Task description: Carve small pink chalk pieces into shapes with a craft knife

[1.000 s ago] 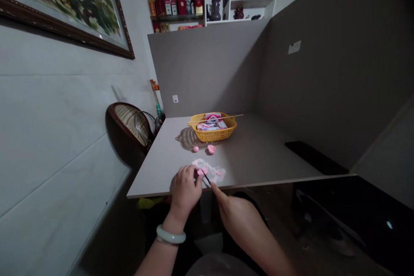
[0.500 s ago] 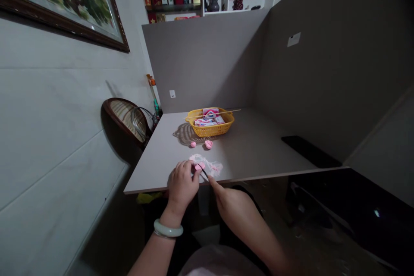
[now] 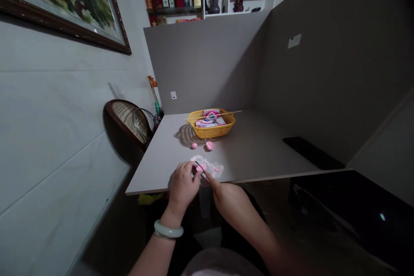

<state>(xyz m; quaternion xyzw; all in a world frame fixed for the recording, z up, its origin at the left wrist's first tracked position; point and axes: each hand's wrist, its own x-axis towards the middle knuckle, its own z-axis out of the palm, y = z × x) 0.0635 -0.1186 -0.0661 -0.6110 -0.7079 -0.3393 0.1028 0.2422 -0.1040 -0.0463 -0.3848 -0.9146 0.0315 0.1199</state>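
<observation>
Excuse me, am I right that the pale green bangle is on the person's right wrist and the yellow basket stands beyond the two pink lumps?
Not quite: the pale green bangle is on the person's left wrist, not the right, as the head view shows. The yellow basket does stand beyond the two pink lumps.

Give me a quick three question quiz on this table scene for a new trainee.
1. True or false: the pale green bangle is on the right wrist.
2. Multiple choice: what lies across the yellow basket? A, a wooden skewer; B, a spoon; C, a towel.
3. Short answer: how many pink lumps lie loose on the table, just in front of the woven mat?

Key: 1, false, it is on the left wrist; 2, A; 3, two.
</observation>
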